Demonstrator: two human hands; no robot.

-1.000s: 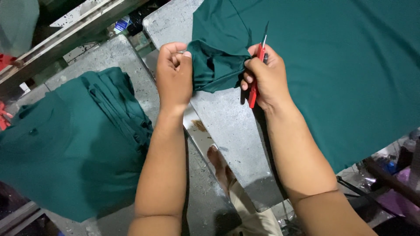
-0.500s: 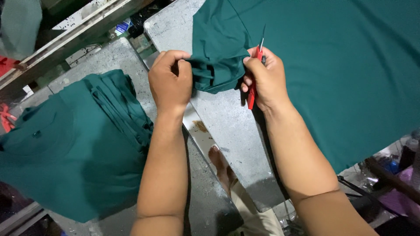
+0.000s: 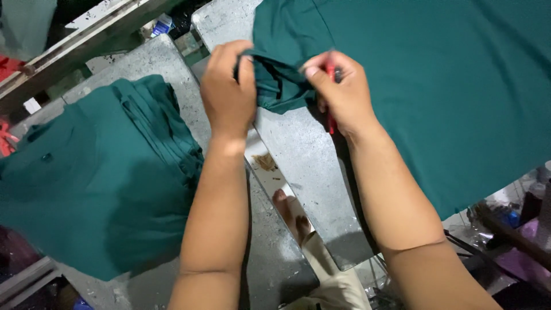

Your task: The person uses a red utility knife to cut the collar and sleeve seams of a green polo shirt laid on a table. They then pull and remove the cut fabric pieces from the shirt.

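Two hands work one bunched edge of a green garment [image 3: 436,86] spread over a grey worktop [image 3: 304,155] at 1 o'clock. The left hand [image 3: 228,92] is closed, pinching the gathered fabric fold [image 3: 278,86]. The right hand [image 3: 338,92] is closed on the same fold just beside it, and also grips a red clipper [image 3: 330,77], mostly hidden by the fingers. A stack of green garments [image 3: 97,178] lies at 9 o'clock, well apart from both hands. A bare foot [image 3: 290,209] shows below, between the forearms.
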